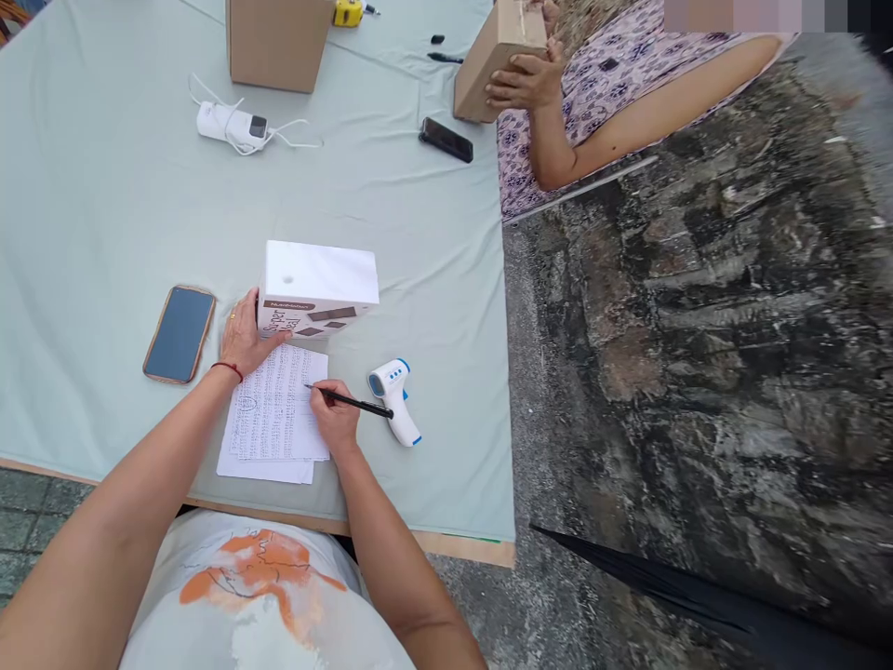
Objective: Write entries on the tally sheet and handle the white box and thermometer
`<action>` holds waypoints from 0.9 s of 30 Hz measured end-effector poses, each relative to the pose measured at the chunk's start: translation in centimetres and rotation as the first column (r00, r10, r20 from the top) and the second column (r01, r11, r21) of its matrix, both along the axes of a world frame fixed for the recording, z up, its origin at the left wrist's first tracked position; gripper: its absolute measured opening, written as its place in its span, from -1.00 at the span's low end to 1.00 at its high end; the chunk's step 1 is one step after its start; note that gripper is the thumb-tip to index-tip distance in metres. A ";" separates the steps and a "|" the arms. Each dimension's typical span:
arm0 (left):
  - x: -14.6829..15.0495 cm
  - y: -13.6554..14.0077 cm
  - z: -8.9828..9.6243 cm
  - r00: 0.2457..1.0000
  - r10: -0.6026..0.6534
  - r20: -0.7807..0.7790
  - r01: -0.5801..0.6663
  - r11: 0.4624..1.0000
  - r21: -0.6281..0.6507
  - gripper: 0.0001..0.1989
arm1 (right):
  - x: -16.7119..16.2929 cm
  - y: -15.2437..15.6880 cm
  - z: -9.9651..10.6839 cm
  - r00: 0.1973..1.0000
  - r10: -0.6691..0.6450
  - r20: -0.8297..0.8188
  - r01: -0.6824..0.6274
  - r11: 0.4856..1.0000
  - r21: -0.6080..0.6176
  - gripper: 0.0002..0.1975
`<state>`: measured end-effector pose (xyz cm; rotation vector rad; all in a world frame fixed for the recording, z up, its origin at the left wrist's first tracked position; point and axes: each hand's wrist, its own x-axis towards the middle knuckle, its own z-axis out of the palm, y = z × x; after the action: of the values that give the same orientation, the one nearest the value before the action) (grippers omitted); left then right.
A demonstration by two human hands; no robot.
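My left hand (246,337) is wrapped round the near left edge of a white box (322,270) with brown printing, which stands on the cloth. Below it lie several printed sheets of paper (279,419), partly under the left wrist. In my right hand (335,414) is a black pen (363,405), its tip pointing left over the printed lines; whether it touches the paper I cannot tell. Just right of that hand lies a white and blue infrared thermometer (392,395). A phone in a brown case (179,333) rests to the left of my left hand.
A pale green cloth (446,326) covers the table. Farther back are a white device with a cord (230,126), a cardboard box (279,42), a yellow tape measure (347,12) and a black phone (446,140). Another person's hands (526,79) hold a carton (485,65) at the right edge.
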<state>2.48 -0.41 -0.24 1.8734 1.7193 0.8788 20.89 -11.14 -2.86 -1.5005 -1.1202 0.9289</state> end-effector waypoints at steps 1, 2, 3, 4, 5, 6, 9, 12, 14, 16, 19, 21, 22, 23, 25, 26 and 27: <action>0.0 0.0 0.0 1.000 -0.002 0.001 0.002 1.000 -0.002 -0.20 | 0.0 0.0 0.1 1.000 0.006 0.006 -0.007 1.000 0.007 -0.86; 0.1 0.0 0.1 1.000 -0.003 0.004 0.003 1.000 -0.004 -0.19 | -0.1 0.0 0.1 1.000 0.012 0.012 -0.013 1.000 0.016 -0.86; 0.1 0.0 0.1 1.000 -0.003 0.007 0.003 1.000 -0.007 -0.17 | -0.1 0.0 0.2 1.000 0.016 0.015 -0.017 1.000 0.024 -0.86; 0.1 -0.1 0.2 1.000 -0.003 0.009 0.003 1.000 -0.010 -0.17 | -0.1 0.0 0.2 1.000 0.018 0.016 -0.019 0.999 0.031 -0.87; 0.1 -0.1 0.2 1.000 -0.001 0.011 0.002 1.000 -0.014 -0.16 | -0.1 0.0 0.3 1.000 0.021 0.015 -0.021 0.999 0.036 -0.87; 0.1 -0.1 0.2 1.000 -0.002 0.013 0.002 1.000 -0.017 -0.16 | -0.1 0.0 0.3 1.000 0.023 0.014 -0.023 0.999 0.039 -0.87; 0.1 0.0 0.2 1.000 -0.007 0.016 0.007 1.000 -0.014 -0.15 | -0.1 0.1 0.2 0.999 0.029 0.026 -0.030 0.999 0.038 -0.86; 0.1 -0.1 0.2 1.000 -0.004 0.012 0.004 1.000 -0.005 -0.16 | -0.1 0.1 0.1 0.998 0.037 0.052 -0.039 0.999 0.028 -0.85; 0.1 -0.1 0.2 1.000 0.003 0.007 -0.003 1.000 -0.004 -0.17 | 0.0 0.1 0.1 0.997 0.043 0.062 -0.044 0.999 0.026 -0.86; 0.1 -0.1 0.3 1.000 0.006 0.006 -0.006 1.000 -0.005 -0.17 | 0.0 0.1 0.1 0.997 0.047 0.061 -0.049 0.998 0.031 -0.86; 0.1 -0.1 0.3 1.000 0.003 0.008 -0.003 1.000 -0.002 -0.16 | 0.0 0.1 0.1 0.996 0.054 0.065 -0.057 0.998 0.036 -0.87; 0.1 -0.1 0.2 1.000 0.004 0.008 -0.004 1.000 0.001 -0.16 | 0.1 0.1 0.1 0.995 0.061 0.079 -0.064 0.997 0.031 -0.87; 0.1 0.0 0.2 1.000 0.004 0.008 -0.004 1.000 0.002 -0.16 | 0.1 0.1 0.1 0.994 0.065 0.086 -0.068 0.997 0.029 -0.87; 0.0 0.0 0.1 1.000 0.004 0.007 -0.004 1.000 0.003 -0.15 | 0.1 0.1 0.1 0.993 0.070 0.093 -0.073 0.997 0.027 -0.87; 0.1 -0.1 0.1 1.000 0.001 0.007 -0.001 1.000 0.003 -0.15 | 0.1 0.1 0.1 0.992 0.078 0.101 -0.081 0.996 0.028 -0.87; 0.1 -0.1 0.2 1.000 -0.001 0.008 0.001 1.000 0.002 -0.15 | 0.1 0.1 0.1 0.992 0.079 0.104 -0.082 0.996 0.030 -0.88; 0.1 -0.1 0.2 1.000 -0.001 0.009 0.001 1.000 0.000 -0.16 | 0.1 0.1 0.1 0.991 0.077 0.106 -0.081 0.996 0.032 -0.88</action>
<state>2.55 -0.48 -0.04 1.8678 1.7127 0.8851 21.00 -11.02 -2.76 -1.4984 -1.2735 0.8870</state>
